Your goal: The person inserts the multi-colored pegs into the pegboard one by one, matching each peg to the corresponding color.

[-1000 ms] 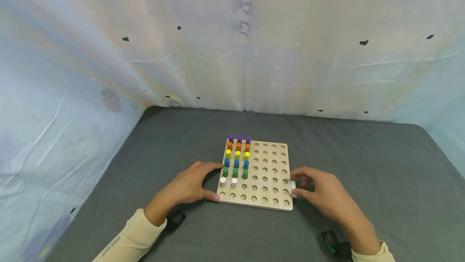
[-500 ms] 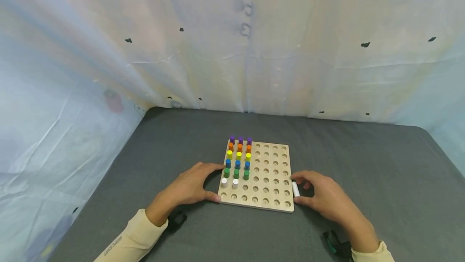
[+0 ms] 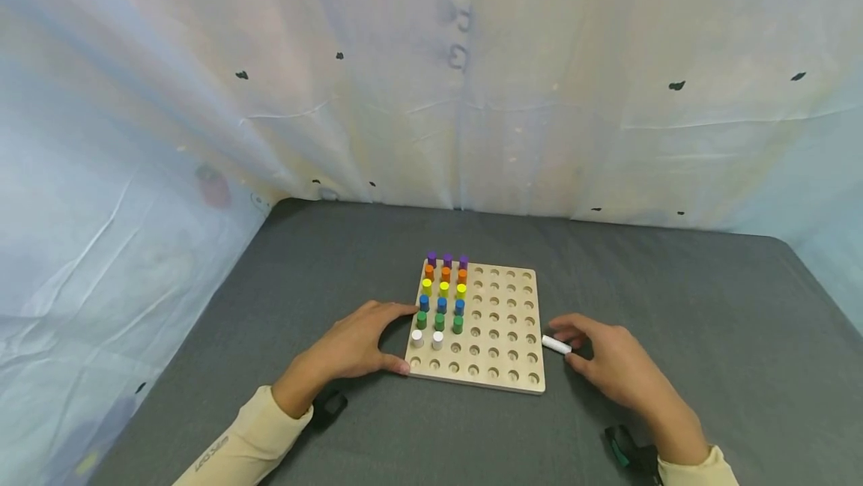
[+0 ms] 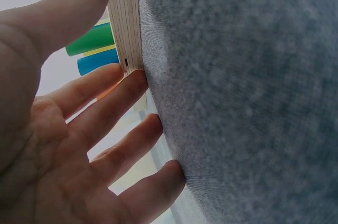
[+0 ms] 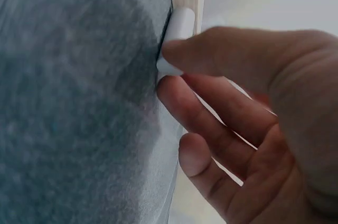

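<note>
A square wooden pegboard [image 3: 502,321] lies on the table with holes in rows. Pegs stand in its left columns: purple [image 3: 448,260], orange [image 3: 446,274], yellow [image 3: 443,288], blue [image 3: 441,305] and green [image 3: 440,322] in threes, plus two white [image 3: 438,339]. My left hand [image 3: 350,344] rests at the board's left side, with thumb and index finger spread and touching its edge. A loose white peg [image 3: 556,344] lies beside the right edge. At its outer end is my right thumb; the rest of my right hand [image 3: 616,366] is loosely curved near it. In the right wrist view the thumb covers part of this peg [image 5: 179,26].
Grey cloth [image 3: 323,246] covers the table. A pale, wrinkled curtain [image 3: 526,96] hangs behind it, and another sheet [image 3: 101,246] hangs on the left. Both wrists carry dark straps.
The white peg by the right edge has turned from lying along the board to pointing outward from it. My right hand has shifted slightly right. My left hand stays at the board.
</note>
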Action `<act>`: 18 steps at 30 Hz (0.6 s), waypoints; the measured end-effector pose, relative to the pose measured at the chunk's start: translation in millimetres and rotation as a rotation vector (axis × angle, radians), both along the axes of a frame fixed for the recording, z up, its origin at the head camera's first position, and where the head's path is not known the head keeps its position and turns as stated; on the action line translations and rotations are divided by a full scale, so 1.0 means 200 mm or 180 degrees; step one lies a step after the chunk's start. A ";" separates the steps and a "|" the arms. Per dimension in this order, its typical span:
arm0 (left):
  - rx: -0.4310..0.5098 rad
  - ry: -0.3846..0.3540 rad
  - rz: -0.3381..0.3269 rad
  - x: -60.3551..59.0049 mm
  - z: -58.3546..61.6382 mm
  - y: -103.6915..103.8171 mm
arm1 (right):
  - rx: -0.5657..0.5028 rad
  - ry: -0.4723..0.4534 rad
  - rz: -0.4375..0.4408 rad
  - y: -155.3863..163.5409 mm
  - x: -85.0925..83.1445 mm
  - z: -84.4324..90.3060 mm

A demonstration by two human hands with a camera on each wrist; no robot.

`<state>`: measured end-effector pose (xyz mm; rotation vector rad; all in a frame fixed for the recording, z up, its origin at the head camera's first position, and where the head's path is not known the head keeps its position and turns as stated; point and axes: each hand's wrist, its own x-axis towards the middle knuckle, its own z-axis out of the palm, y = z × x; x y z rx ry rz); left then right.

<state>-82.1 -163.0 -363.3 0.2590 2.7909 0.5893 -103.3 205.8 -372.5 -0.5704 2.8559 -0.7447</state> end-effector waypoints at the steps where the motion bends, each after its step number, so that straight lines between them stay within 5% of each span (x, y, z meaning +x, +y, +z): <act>1: 0.0002 0.0002 -0.0002 0.00 0.00 0.00 | 0.0014 0.0029 -0.0006 0.00 0.00 0.00; 18: 0.0038 0.0038 -0.0004 0.00 -0.01 0.00 | -0.0021 0.0074 -0.0042 -0.02 -0.01 -0.02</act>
